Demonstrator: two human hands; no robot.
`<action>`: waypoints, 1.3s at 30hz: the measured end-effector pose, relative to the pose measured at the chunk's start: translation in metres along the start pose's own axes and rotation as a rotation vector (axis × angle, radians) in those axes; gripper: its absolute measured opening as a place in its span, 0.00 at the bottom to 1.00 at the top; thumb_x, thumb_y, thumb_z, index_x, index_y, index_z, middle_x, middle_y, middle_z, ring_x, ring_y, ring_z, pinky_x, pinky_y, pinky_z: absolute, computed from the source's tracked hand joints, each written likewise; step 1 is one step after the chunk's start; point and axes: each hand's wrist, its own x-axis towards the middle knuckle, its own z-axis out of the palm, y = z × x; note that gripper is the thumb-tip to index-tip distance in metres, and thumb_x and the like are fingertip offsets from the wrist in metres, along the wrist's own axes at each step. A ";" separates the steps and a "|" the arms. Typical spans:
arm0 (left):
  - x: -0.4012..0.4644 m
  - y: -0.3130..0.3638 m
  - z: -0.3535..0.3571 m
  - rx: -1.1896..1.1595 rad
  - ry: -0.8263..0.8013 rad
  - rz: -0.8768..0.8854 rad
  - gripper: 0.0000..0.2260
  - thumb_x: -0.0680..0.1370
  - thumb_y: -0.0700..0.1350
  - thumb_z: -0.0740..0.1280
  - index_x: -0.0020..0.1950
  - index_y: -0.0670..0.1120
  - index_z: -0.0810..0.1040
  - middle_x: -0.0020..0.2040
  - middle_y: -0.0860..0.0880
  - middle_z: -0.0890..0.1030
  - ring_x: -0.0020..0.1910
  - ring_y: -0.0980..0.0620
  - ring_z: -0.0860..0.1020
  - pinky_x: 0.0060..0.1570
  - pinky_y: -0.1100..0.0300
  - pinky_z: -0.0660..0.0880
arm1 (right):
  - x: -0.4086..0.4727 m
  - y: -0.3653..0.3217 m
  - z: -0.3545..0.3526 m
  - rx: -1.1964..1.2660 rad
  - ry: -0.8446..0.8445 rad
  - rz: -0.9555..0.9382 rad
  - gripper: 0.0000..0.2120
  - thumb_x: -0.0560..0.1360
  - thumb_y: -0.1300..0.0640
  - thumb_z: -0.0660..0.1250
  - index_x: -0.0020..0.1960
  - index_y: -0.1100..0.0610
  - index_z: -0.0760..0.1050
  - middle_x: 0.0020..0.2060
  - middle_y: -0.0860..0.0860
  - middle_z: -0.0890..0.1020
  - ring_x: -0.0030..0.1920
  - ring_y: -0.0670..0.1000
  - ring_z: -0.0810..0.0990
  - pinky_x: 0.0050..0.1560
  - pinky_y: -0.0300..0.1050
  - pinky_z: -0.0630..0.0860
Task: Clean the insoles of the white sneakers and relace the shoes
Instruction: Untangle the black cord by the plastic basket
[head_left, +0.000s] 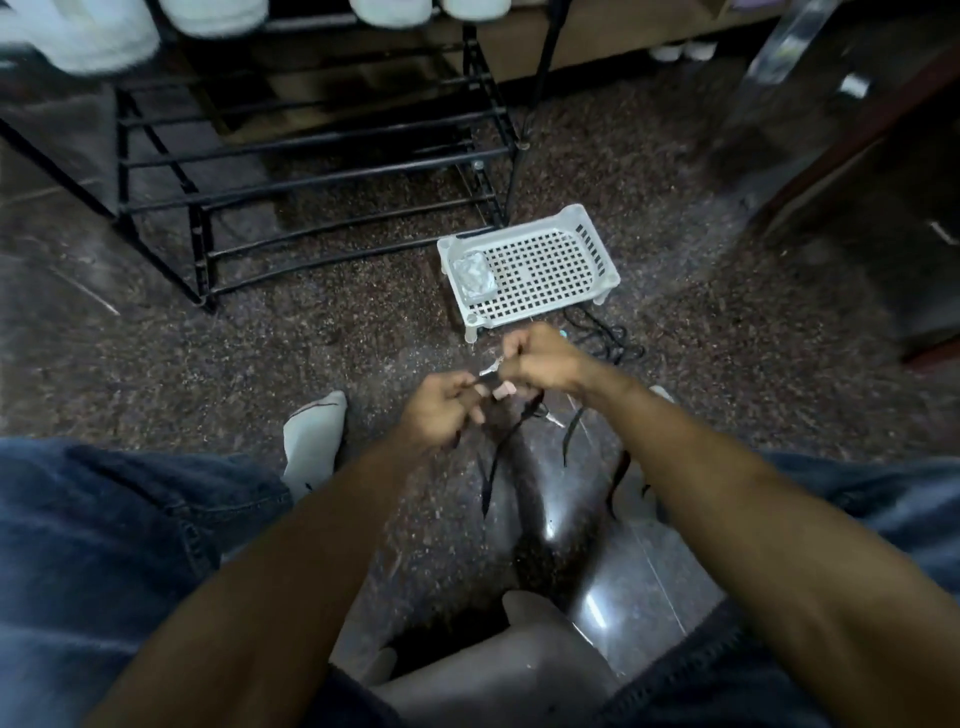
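Just in front of the white slotted crate (530, 267) on the speckled floor, and nearer the person than it, two bare hands met over the gap between the knees. Both were curled and pinching a dark flat shoelace (491, 470): the left hand (441, 410) gripped it between thumb and fingers, and the right hand (540, 364), touching the left and slightly closer to the crate, pinched the lace near a pale tip. Loose lengths of lace hung down from the hands, toward the person and away from the crate. This looked like the relacing stage, with the lace end being straightened or readied for threading; motion blur made the exact grip hard to read. No shoe sat under the hands, so the next move seemed to call for bringing a sneaker within reach and guiding the stiff tip into an eyelet. Left of the crate and closer to the person, a white sneaker (317, 441) rested on the floor beside the left knee. More dark lace or cord (608, 340) lay coiled against the near right corner of the crate. Inside the crate, at its left end, sat a small pale, crumpled-looking packet (471, 275). Behind the crate stood a black metal shoe rack (311, 171).
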 end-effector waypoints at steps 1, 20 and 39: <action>-0.001 0.011 -0.008 -0.047 0.039 -0.002 0.08 0.80 0.38 0.65 0.41 0.45 0.77 0.25 0.51 0.79 0.23 0.56 0.75 0.29 0.63 0.72 | -0.002 -0.009 -0.012 -0.020 0.072 -0.032 0.12 0.71 0.69 0.66 0.34 0.56 0.71 0.28 0.51 0.77 0.27 0.49 0.74 0.32 0.45 0.74; -0.023 0.117 -0.066 -0.025 0.252 0.128 0.07 0.79 0.44 0.68 0.48 0.41 0.81 0.33 0.49 0.78 0.25 0.56 0.73 0.25 0.62 0.71 | -0.020 0.024 -0.061 -0.209 0.398 0.184 0.05 0.72 0.60 0.65 0.39 0.57 0.79 0.41 0.54 0.83 0.46 0.55 0.82 0.51 0.53 0.80; -0.051 0.198 -0.087 0.272 0.058 0.300 0.05 0.77 0.41 0.71 0.41 0.44 0.78 0.22 0.54 0.73 0.20 0.58 0.67 0.21 0.65 0.65 | -0.060 -0.092 -0.044 0.175 0.345 -0.264 0.10 0.78 0.60 0.66 0.50 0.69 0.79 0.36 0.57 0.83 0.33 0.47 0.77 0.33 0.32 0.71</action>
